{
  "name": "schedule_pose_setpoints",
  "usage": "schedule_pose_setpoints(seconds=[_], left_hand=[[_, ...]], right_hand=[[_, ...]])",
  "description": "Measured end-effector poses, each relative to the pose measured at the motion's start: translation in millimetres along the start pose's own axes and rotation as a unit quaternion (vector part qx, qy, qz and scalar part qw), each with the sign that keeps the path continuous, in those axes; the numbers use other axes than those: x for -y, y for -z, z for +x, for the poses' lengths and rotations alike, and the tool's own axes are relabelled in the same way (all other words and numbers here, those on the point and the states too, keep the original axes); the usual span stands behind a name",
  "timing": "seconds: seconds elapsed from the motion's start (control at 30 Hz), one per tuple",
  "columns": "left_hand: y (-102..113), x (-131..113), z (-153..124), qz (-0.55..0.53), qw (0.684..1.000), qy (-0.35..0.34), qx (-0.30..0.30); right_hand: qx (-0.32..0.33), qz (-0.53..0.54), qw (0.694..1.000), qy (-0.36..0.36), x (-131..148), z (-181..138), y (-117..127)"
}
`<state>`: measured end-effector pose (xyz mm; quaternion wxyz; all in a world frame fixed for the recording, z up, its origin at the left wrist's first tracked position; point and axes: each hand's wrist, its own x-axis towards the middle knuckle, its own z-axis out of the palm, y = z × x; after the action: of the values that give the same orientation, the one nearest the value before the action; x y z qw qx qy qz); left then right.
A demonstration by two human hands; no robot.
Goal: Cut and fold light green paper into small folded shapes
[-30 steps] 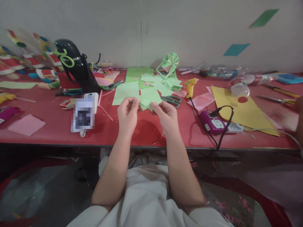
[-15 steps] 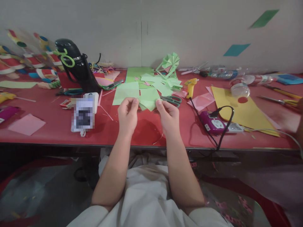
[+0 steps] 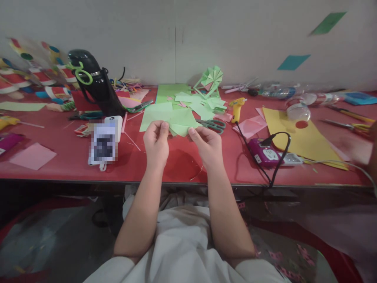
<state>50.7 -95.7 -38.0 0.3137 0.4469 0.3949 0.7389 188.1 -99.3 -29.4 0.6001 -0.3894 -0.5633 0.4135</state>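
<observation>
Both my hands hold one folded light green paper piece (image 3: 180, 122) above the red table (image 3: 59, 157). My left hand (image 3: 156, 143) pinches its left edge with thumb and fingers closed. My right hand (image 3: 206, 146) pinches its right corner, fingers closed too. Behind the piece lie several cut green paper squares (image 3: 203, 104) and a larger green sheet (image 3: 154, 114). A folded green paper fan model (image 3: 209, 78) stands by the wall.
Grey scissors (image 3: 214, 125) and a yellow glue gun (image 3: 236, 107) lie right of my hands. A purple power strip (image 3: 265, 153) with black cable, yellow sheet (image 3: 300, 137), pink papers (image 3: 33, 155), black flask (image 3: 94, 80), white device (image 3: 103, 142). Another person's arm (image 3: 372, 149) at far right.
The green piece has been turned slightly between my fingers and my hands have drawn a little closer together. Everything else on the table is unmoved.
</observation>
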Motion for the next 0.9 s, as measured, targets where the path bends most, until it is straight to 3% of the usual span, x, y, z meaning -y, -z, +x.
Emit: schedule_pose_setpoints(seconds=[0.13, 0.37, 0.57, 0.77, 0.9], left_hand=[[0.9, -0.9, 1.8, -0.015, 1.000, 0.012, -0.009], [6.2, -3.2, 6.6, -0.021, 0.999, 0.004, -0.047], [0.9, -4.7, 1.9, -0.002, 1.000, 0.006, 0.005], [-3.0, -4.9, -0.4, -0.019, 1.000, 0.025, -0.005], [-4.5, -6.1, -1.8, -0.060, 0.995, 0.081, 0.013]], right_hand=[[0.026, -0.004, 1.000, 0.015, 0.2, 0.1, -1.0], [-0.020, 0.022, 0.999, 0.011, -4.5, 1.8, -0.8], [0.045, -0.007, 0.999, -0.004, 0.0, 0.7, -4.3], [0.055, -0.044, 0.997, 0.015, -1.1, 0.8, -2.2], [0.051, -0.054, 0.997, 0.022, -1.6, -0.7, -2.0]])
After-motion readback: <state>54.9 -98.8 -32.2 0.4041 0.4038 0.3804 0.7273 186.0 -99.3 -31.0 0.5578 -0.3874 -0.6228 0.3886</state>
